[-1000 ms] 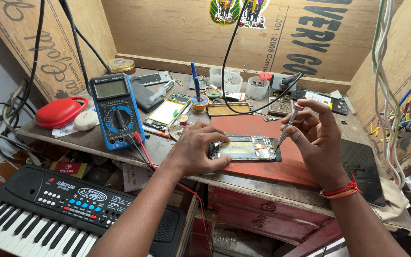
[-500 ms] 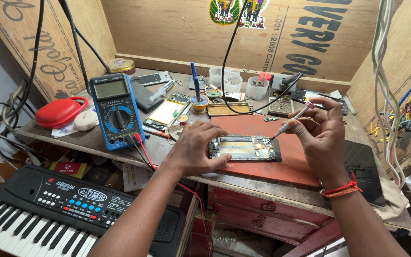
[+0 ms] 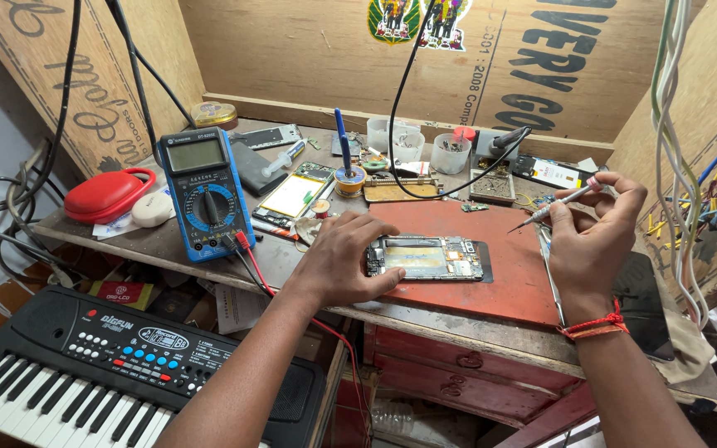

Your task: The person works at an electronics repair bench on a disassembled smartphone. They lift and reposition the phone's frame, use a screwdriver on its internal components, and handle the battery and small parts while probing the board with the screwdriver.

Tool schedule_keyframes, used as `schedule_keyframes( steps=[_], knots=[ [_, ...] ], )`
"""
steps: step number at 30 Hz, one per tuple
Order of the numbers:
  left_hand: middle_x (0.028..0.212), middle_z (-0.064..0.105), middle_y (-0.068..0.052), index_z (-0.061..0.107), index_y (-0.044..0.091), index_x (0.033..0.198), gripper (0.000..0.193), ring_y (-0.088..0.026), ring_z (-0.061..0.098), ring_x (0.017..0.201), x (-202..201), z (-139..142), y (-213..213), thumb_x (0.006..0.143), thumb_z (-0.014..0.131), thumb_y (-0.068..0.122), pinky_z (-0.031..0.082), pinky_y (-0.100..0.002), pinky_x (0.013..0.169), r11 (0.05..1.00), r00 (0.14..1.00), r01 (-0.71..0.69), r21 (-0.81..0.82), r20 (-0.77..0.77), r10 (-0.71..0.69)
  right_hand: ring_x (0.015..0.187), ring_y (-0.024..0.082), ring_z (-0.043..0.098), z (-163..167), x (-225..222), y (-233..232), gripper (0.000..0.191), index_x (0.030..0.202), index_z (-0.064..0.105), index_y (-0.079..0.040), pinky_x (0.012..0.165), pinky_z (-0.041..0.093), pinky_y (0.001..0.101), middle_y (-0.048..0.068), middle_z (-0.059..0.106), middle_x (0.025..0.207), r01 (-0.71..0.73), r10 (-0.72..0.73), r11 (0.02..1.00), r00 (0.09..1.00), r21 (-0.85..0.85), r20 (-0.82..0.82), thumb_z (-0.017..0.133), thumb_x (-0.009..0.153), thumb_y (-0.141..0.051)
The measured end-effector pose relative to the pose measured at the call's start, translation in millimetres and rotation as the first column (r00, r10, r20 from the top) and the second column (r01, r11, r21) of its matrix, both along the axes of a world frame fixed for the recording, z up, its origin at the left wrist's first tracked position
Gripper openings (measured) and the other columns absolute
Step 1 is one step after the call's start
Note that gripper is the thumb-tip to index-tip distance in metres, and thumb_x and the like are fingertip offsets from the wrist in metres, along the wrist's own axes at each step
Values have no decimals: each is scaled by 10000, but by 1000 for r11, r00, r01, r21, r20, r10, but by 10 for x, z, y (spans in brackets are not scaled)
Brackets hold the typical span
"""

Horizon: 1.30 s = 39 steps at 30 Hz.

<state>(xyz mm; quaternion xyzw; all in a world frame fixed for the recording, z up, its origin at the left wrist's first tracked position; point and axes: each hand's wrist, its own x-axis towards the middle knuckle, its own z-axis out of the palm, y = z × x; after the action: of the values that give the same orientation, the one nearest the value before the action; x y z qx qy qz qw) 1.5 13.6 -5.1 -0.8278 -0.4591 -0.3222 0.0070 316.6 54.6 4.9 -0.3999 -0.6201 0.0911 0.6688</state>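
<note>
Left hand (image 3: 338,261) steadies opened phone (image 3: 426,258) — right hand (image 3: 595,236) holds screwdriver (image 3: 551,206).

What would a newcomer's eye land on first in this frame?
Probably the opened phone with its circuitry bare, lying on the red mat at the bench's middle. The left hand steadies it while the right hand holds a screwdriver above. A blue multimeter stands at left.

You face a worn wooden workbench (image 3: 458,319) boxed in by printed plywood walls (image 3: 309,50) at back and both sides; even, soft light.
</note>
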Motion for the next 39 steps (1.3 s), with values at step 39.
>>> schedule_keyframes(
  steps=[39],
  knots=[
    [1287, 682, -63, 608, 159, 1343, 642, -235, 569, 1274, 1551, 160, 584, 821, 572, 529, 395, -516, 1063, 945, 999, 12, -327, -39, -26, 1037, 178, 730, -67, 68, 115, 485, 1287, 378, -19, 789, 642, 278, 140, 663, 1138, 47, -46, 998, 999, 42, -29, 675, 940, 144]
  ],
)
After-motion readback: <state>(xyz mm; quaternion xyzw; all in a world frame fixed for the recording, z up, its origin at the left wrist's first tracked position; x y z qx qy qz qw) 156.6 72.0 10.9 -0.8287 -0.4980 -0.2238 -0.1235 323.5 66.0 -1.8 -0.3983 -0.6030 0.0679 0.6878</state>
